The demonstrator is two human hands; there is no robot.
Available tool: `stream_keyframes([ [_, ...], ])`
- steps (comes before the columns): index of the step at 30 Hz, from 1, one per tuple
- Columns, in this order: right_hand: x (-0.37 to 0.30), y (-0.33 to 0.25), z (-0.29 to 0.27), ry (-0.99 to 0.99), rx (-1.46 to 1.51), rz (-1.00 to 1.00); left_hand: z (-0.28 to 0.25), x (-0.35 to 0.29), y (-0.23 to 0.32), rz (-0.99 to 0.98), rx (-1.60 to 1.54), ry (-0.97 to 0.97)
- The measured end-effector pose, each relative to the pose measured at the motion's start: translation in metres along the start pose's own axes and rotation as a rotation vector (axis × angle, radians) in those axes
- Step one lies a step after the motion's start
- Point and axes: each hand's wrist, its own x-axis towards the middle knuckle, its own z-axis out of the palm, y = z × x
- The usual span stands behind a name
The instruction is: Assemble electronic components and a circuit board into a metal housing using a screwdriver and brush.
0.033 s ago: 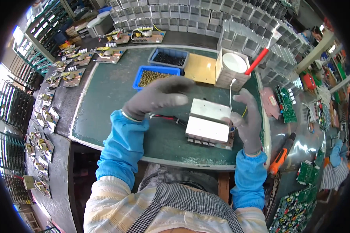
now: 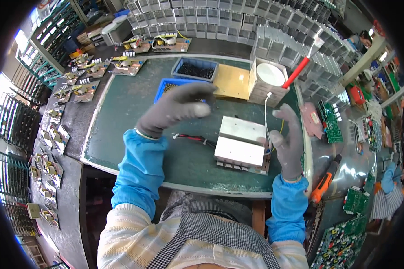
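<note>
My left hand (image 2: pixel 175 107), in a grey glove, hangs over the green work mat, partly covering a blue tray of small brass-coloured parts (image 2: pixel 159 93). Its thumb and fingers are apart with nothing between them. At the right, my gloved right hand (image 2: pixel 289 143) is likewise open and empty, thumb and fingers curved apart, beside a silver metal heat-sink unit (image 2: pixel 240 150). That unit lies flat on the mat. Red and black leads (image 2: pixel 193 137) run out from its left side, while a white cable (image 2: pixel 265 112) and a yellow wire show at its right.
Behind stand a tray of black parts (image 2: pixel 195 69), a yellowish board (image 2: pixel 232 80) and a box with a white round top (image 2: pixel 270 74) and a red-handled brush (image 2: pixel 297 71). An orange power screwdriver (image 2: pixel 323 184) lies right. Circuit assemblies (image 2: pixel 83 92) line the left bench.
My left hand has shifted slightly left. My right hand's thumb has drawn a little to the right, away from the metal unit, which looks unmoved.
</note>
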Motion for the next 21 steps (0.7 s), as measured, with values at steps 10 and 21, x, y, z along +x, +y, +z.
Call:
stream_keyframes([
  [10,-0.003,-0.008,-0.003,0.212,-0.026,0.022,-0.094,0.099,-0.015,-0.092,0.920,0.159],
  [21,0.005,0.015,-0.023,0.611,-0.080,0.015,-0.034,0.105,-0.022,-0.050,0.404,-0.093],
])
